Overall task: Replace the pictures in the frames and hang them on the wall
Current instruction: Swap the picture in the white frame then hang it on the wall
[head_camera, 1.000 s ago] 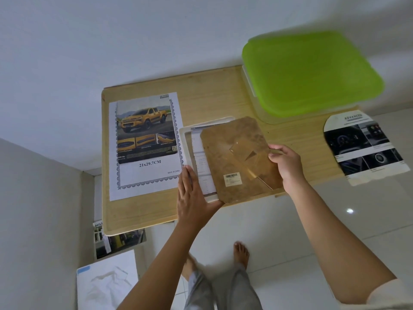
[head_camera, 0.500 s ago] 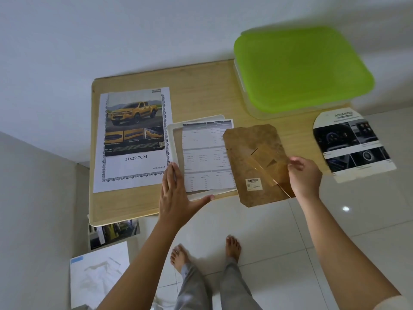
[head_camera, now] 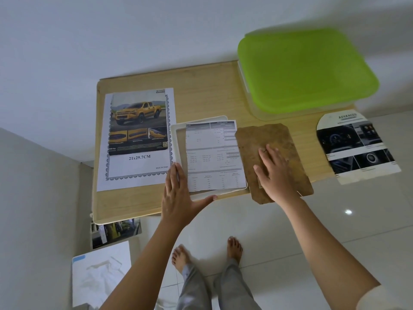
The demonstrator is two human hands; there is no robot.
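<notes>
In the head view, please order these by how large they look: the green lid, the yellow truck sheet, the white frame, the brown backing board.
1. green lid
2. yellow truck sheet
3. white frame and brown backing board: about alike, and both are partly covered, so I do not rank them.

A wooden tabletop point(head_camera: 212, 90) stands against a white wall. On it a white frame point(head_camera: 223, 191) lies flat with a printed sheet point(head_camera: 212, 155) inside. The left grip point(head_camera: 178, 198) rests flat on the frame's near left corner, fingers straight, thumb spread along the near edge. The right grip point(head_camera: 276, 173) lies flat on a brown board point(head_camera: 268, 135) against the frame's right side; the board's near end overhangs the tabletop. A truck print point(head_camera: 138, 139) lies left of the frame. A green-lidded box point(head_camera: 306, 70) sits far right, and a brochure point(head_camera: 355, 148) overhangs the right edge. Bare feet point(head_camera: 234, 247) stand on the tiled floor point(head_camera: 335, 220).
</notes>
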